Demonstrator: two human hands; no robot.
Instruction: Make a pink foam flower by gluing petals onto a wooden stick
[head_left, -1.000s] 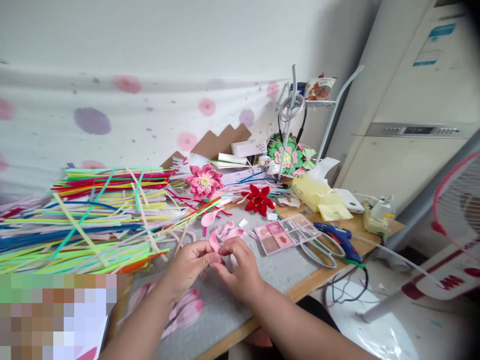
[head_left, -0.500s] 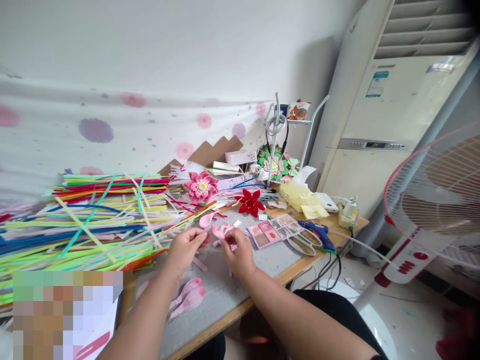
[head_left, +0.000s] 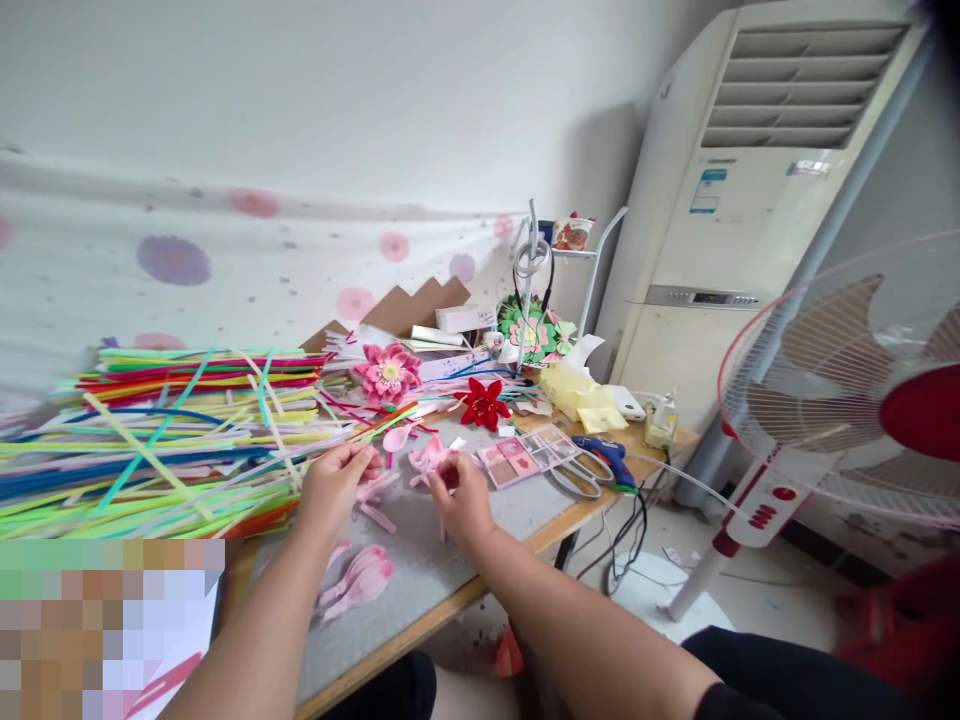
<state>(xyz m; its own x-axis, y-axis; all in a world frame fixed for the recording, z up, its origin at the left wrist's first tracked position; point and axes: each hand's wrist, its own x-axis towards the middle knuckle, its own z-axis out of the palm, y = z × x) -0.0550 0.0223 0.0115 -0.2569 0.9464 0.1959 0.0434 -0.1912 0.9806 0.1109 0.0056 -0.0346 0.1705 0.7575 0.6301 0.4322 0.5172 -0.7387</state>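
Note:
My left hand (head_left: 341,485) is closed in a pinch above the grey mat (head_left: 322,665); what lies between its fingertips is too small to make out. Just right of those fingers is a pale pink petal (head_left: 397,438) with a darker pink stem. My right hand (head_left: 463,500) pinches a pink fuzzy piece (head_left: 442,526), part of which shows below the fingers. Curled pink pieces (head_left: 426,456) sit against its fingertips. Between the hands lies a short pink strip (head_left: 377,517). Several pink petal loops (head_left: 361,582) rest near my left forearm.
Bundles of coloured chenille stems (head_left: 172,430) cover the left side. Behind are a pink flower (head_left: 388,373) and a red flower (head_left: 483,404). To the right are a palette case (head_left: 525,455), scissors (head_left: 576,478), a blue glue gun (head_left: 606,455) and a fan (head_left: 832,400).
The view has swung right, so things appear farther left. My hands have drawn slightly apart, the left one moving away from the pale petal.

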